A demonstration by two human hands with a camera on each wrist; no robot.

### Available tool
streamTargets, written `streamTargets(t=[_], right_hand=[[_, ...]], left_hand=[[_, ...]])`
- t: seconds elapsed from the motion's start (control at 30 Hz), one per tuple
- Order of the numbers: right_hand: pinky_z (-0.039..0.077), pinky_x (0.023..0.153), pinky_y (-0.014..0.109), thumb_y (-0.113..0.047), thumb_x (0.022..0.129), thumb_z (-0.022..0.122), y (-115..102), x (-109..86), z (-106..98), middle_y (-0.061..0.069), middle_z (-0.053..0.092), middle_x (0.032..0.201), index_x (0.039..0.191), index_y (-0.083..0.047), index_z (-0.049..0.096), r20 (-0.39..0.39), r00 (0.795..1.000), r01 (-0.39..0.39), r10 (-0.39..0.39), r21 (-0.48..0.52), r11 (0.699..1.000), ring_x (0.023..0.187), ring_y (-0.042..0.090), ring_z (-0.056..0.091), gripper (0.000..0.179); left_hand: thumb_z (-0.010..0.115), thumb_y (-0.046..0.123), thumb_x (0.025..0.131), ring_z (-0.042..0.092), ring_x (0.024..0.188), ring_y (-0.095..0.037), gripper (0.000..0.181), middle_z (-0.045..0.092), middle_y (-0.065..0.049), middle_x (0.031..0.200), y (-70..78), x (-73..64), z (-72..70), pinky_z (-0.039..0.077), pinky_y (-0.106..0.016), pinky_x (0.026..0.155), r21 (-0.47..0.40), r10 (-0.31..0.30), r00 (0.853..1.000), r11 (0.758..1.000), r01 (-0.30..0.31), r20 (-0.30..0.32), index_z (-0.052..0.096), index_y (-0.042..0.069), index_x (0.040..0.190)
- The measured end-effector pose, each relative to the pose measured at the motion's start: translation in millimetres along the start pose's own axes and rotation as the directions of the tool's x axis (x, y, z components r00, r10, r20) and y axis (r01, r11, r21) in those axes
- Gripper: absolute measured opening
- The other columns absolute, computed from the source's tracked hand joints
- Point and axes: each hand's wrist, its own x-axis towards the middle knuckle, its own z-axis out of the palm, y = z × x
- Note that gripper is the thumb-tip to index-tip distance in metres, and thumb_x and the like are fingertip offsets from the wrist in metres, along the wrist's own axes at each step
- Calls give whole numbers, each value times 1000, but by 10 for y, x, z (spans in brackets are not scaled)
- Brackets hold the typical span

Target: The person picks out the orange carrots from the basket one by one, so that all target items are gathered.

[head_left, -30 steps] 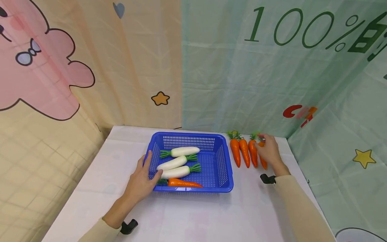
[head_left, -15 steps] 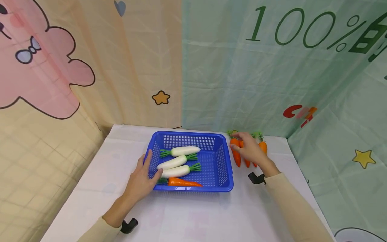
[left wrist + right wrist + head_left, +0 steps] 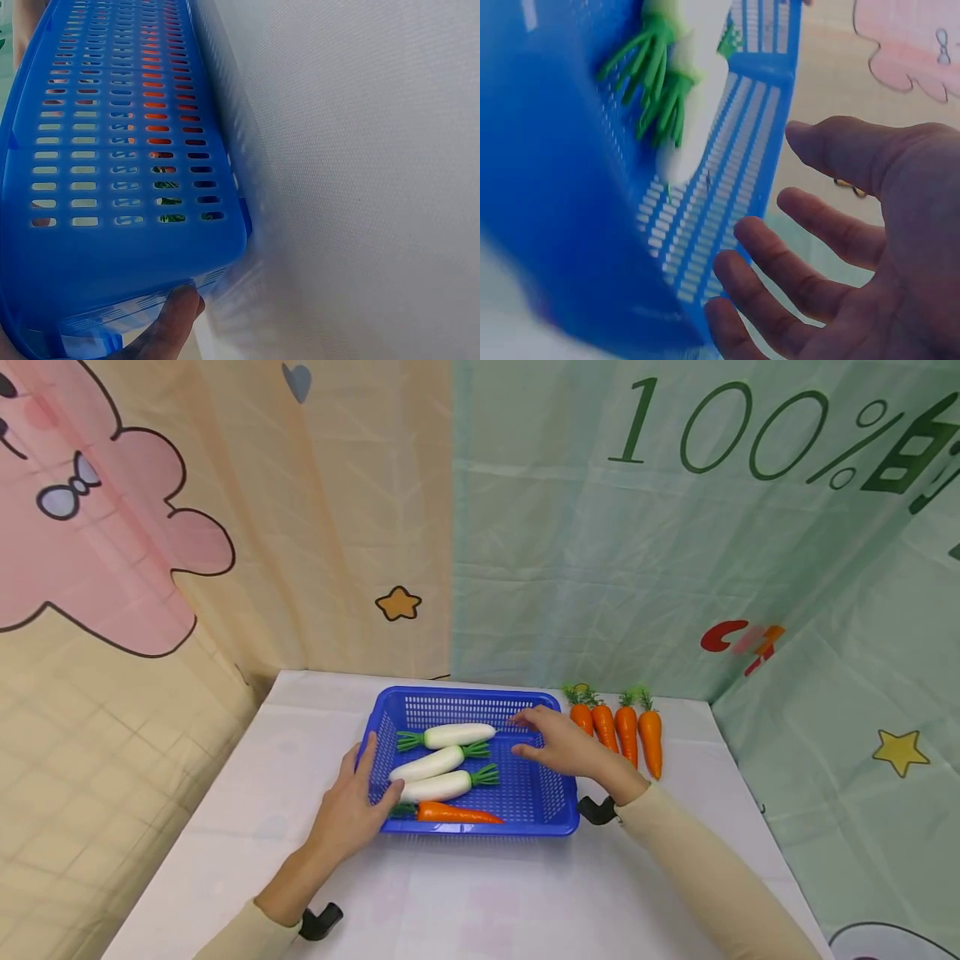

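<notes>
A blue plastic basket [image 3: 551, 827] holds several white radishes [image 3: 459, 735] with green tops, and one carrot [image 3: 457, 812] lying along its near wall. My left hand [image 3: 348, 802] grips the basket's left rim. In the left wrist view, a fingertip [image 3: 180, 304] presses the outside of the basket wall. My right hand [image 3: 566, 743] hovers over the basket's right side, holding nothing. The right wrist view shows its fingers spread and slightly bent, near the radish [image 3: 694, 127] at the back. Right of the basket, several orange carrots [image 3: 650, 743] lie in a row, partly hidden by the right hand.
The basket stands on a white-covered table [image 3: 480, 893]. A printed curtain [image 3: 525, 568] hangs behind the table's back edge and along both sides. Black wrist-worn pieces [image 3: 321, 922] stick out beside both wrists.
My right hand has moved left, from the rightmost carrot across the row to above the basket. The carrots are uncovered on the right. The left hand and basket have stayed put.
</notes>
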Motion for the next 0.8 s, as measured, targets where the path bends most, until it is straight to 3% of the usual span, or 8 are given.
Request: streamTargets(t=[0.2, 0.43, 0.6, 0.8], right_hand=[[62, 122, 59, -29, 113, 79, -219, 120, 163, 22, 76, 149, 156, -2, 68, 185, 980, 73, -73, 4, 997, 140, 41, 74, 52], [62, 122, 50, -34, 114, 78, -393, 236, 320, 15, 80, 145, 158, -9, 69, 405, 911, 81, -81, 15, 997, 130, 31, 75, 51], [62, 120, 41, -36, 114, 77, -434, 326, 406, 10, 80, 142, 156, -16, 70, 495, 863, 76, -97, 62, 995, 123, 19, 74, 47], [59, 123, 35, -32, 113, 78, -448, 438, 493, 8, 82, 143, 150, -14, 73, 558, 820, 48, -126, 152, 987, 126, 13, 76, 42]], left_hand=[[67, 47, 116, 57, 151, -71, 100, 17, -36, 190, -2, -5, -16, 54, -81, 116, -3, 7, 1000, 1000, -7, 1, 8, 11, 189], [67, 47, 117, 55, 153, -72, 99, 17, -36, 190, -17, 4, -13, 53, -82, 117, -9, 11, 1000, 1000, -11, 1, 8, 11, 189], [67, 47, 116, 54, 154, -72, 100, 17, -35, 191, -24, 7, 4, 53, -82, 118, -11, 13, 1000, 1000, -13, -1, 8, 11, 189], [67, 46, 116, 52, 156, -71, 100, 16, -35, 191, -16, 2, 8, 51, -82, 119, -7, 9, 1000, 1000, -9, 2, 8, 12, 189]])
